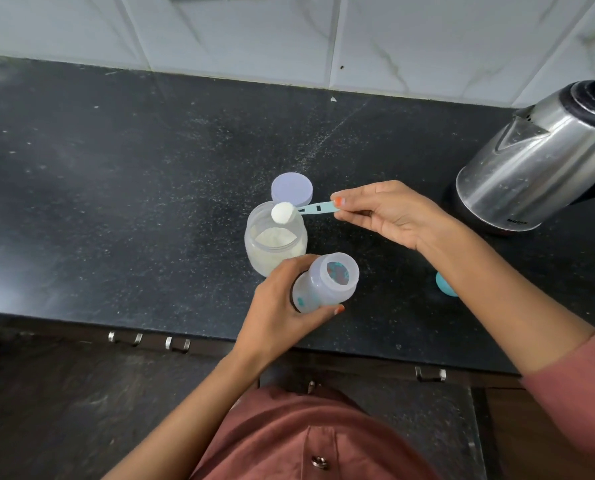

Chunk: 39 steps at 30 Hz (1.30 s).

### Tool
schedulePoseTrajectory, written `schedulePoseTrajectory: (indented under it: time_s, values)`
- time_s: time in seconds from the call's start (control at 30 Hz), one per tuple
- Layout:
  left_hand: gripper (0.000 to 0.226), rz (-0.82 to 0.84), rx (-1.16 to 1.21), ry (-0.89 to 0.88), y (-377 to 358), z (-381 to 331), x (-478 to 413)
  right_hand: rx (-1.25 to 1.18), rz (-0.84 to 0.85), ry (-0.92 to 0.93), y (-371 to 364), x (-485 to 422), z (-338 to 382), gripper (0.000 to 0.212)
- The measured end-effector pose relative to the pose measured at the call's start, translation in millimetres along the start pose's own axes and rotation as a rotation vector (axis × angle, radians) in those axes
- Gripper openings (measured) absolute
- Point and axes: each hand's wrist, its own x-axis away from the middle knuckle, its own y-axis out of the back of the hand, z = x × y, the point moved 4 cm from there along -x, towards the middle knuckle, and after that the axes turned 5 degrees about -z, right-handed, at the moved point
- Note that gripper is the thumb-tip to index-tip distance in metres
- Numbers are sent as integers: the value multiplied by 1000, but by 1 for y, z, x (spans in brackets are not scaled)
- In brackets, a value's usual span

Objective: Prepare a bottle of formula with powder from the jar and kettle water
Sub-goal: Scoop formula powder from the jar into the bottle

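The right hand point(393, 216) fingers point(356, 221) are pinching the heaped scoop point(289, 212) over the open jar point(275, 244), at 11 o'clock of the bottle point(327, 284) that the left hand point(282, 313) is gripping, tilted, above the desk point(116, 202); powder is apparently not yet going in, and water from the kettle point(538, 157), at 2 o'clock, is remaining.

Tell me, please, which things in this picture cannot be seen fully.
- Kettle: head view, the right edge cuts off its far side; its steel body hides the water level.
- Teal object: head view, the right forearm covers most of it.
- Bottle: head view, the left hand hides its base.
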Motion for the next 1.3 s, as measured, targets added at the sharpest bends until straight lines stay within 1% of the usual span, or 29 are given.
schedulePoseTrajectory:
  time_s: [0.13,0.33,0.53,0.63,0.77,1.03,1.23,1.3]
  values:
    - [52,-73,16,2,27,2,4,-15,-33,6,-5,3,-6,8]
    - [58,-186,-46,-30,67,10,-3,-63,-101,16,-9,10,-10,10]
    - [56,-258,-98,26,93,24,-14,-106,-152,46,-14,17,-12,10]
    - [56,-245,-132,66,98,30,-20,-122,-172,66,-16,21,-11,10]
    - [55,-213,-154,77,100,33,-30,-152,-195,102,-20,28,-6,10]
    - [55,-164,-95,97,99,30,-41,-197,-228,181,-30,40,3,9]
    - [50,-139,-42,80,100,21,-45,-133,-266,281,-40,50,7,9]
    - [51,-132,-32,75,101,18,-45,-102,-284,315,-42,52,8,10]
